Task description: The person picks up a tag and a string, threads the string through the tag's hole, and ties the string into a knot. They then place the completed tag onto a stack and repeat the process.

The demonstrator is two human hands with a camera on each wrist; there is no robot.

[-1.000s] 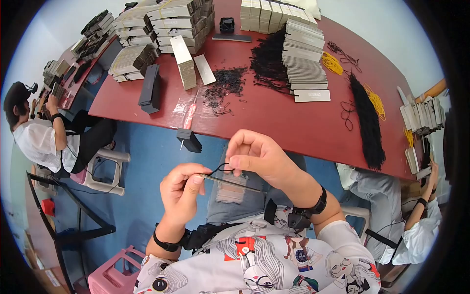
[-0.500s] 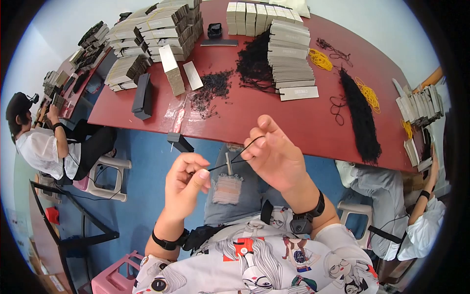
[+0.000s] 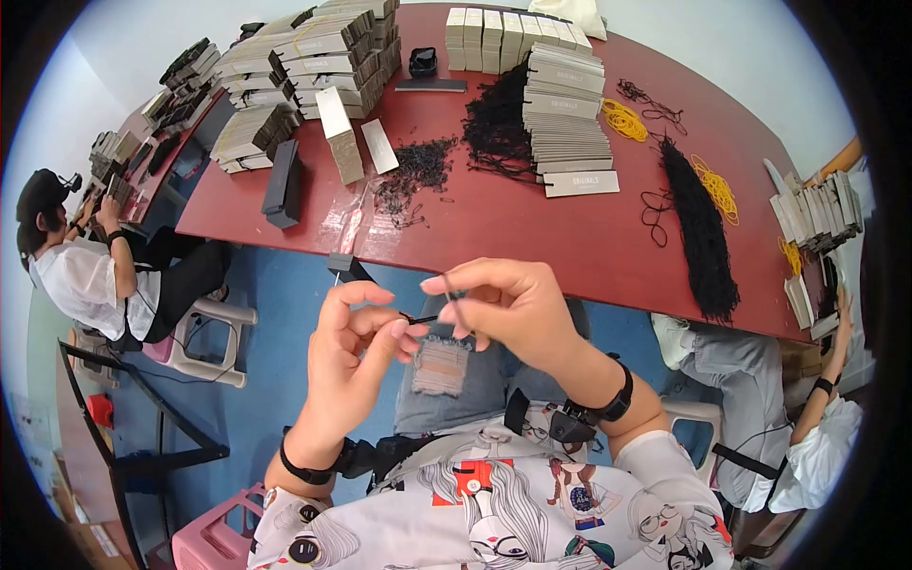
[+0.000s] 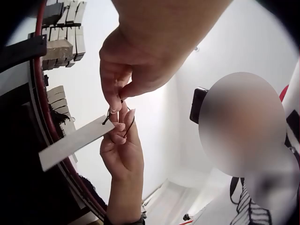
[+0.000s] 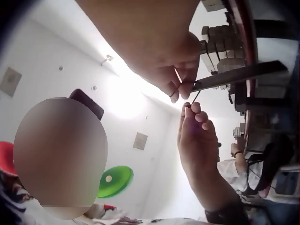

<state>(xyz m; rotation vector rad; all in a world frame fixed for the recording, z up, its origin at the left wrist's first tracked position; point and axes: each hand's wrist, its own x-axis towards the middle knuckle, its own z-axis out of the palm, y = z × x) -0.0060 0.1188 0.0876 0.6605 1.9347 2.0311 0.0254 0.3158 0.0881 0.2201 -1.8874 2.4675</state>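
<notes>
My left hand (image 3: 356, 342) pinches a thin black cord (image 3: 425, 320) between thumb and fingertips, over my lap. Close beside it, my right hand (image 3: 518, 304) holds the cord's other side; a loop (image 4: 132, 124) of it passes round the right fingers in the left wrist view. From the cord hangs a long, pale card tag (image 4: 75, 143), tied through one end. The right wrist view shows the tag (image 5: 239, 77) dark against the light, sticking out beside the right fingertips. In the head view the tag is a blurred sliver at the right hand.
On the red table (image 3: 532, 228) lie a row of tags (image 3: 570, 123) with black cords, scattered small black pins (image 3: 413, 176), yellow bands (image 3: 622, 121) and a black cord bundle (image 3: 698, 233). Tall tag stacks (image 3: 332, 66) stand at back left. Other people sit left and right.
The right hand first drew the cord up and away from the left, then came back down close to it. The left hand keeps pinching the cord; the tag has swung from lying between the hands.
</notes>
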